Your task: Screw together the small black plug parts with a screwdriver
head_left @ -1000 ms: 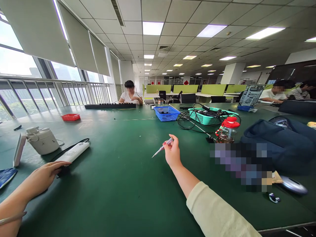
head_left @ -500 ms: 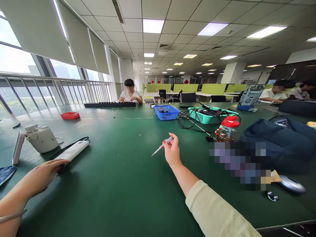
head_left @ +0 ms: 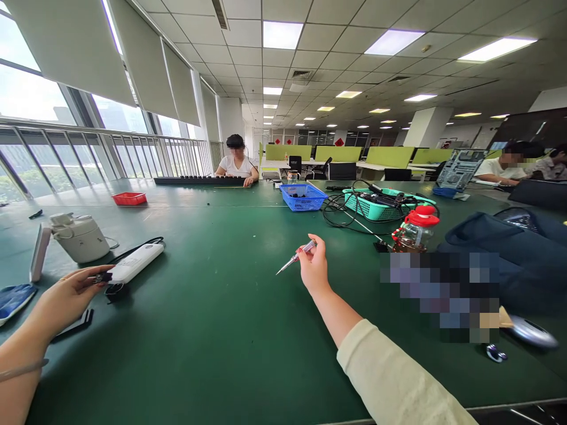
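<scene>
My right hand [head_left: 315, 268] is closed around a slim screwdriver [head_left: 296, 257], its thin tip pointing down and left above the green table [head_left: 212, 330]. On the left, my left hand [head_left: 64, 301] pinches a small black part [head_left: 104, 276]; its exact kind is too small to tell. Just past those fingers lies a long white device [head_left: 135, 263] with a black strap. Another black piece [head_left: 117, 291] rests beside its near end. Partly under my left hand is a flat black angled piece [head_left: 82, 323].
A white pouch-like container [head_left: 82, 239] stands at left, near a red tray [head_left: 129, 199]. Farther back are a blue basket [head_left: 303, 200] and a green basket [head_left: 376, 208] with cables. A red-lidded jar [head_left: 415, 230] and dark bag [head_left: 505, 260] occupy the right. A person [head_left: 237, 162] sits opposite.
My left hand has drawn back slightly from the white device, and the small black part now shows between its fingers. My right hand keeps the screwdriver in nearly the same pose. The view has shifted slightly.
</scene>
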The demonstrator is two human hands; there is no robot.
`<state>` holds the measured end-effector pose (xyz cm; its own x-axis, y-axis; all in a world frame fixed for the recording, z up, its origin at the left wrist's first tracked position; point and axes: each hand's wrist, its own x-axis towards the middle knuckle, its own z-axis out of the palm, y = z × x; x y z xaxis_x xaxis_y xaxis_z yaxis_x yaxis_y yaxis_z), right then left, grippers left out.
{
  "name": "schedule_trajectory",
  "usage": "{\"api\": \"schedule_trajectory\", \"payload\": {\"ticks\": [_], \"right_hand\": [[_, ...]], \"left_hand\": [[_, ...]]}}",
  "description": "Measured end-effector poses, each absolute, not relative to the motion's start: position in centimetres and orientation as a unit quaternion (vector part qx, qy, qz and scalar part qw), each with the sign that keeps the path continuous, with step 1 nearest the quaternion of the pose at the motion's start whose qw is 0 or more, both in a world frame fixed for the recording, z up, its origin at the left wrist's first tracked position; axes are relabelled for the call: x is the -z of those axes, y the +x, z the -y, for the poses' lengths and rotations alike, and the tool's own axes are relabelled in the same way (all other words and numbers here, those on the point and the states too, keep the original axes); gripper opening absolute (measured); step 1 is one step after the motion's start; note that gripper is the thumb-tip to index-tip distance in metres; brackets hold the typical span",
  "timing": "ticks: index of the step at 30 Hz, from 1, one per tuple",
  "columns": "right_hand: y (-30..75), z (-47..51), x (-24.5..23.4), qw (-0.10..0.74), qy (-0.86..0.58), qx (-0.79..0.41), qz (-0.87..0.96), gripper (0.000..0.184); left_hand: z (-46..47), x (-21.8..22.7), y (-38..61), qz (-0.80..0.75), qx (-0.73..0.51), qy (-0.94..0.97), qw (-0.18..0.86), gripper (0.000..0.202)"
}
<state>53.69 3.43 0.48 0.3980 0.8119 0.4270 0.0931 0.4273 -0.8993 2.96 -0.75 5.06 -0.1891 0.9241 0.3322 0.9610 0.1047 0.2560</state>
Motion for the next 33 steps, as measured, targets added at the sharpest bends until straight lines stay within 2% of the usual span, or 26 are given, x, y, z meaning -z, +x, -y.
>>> {"api": "schedule_trajectory", "payload": {"ticks": [3,13,33], "right_hand": [[53.7,-3.3,-0.6,0.691,-0.469,-0.265,0.481,0.046],[53.7,-3.4,-0.4,0.694,-0.469,-0.256,0.483,0.045],[53.5,-3.3,-0.6,0.697,-0.465,-0.258,0.482,0.043]], "left_hand": [[1.0,-5.7,3.9,0.772,0.181,-0.61,0.011,0.062],[0.1,-4.7,3.8,0.781,0.072,-0.619,0.042,0.059],[-0.6,-4.2,3.2,0.786,0.011,-0.614,0.07,0.066]]}}
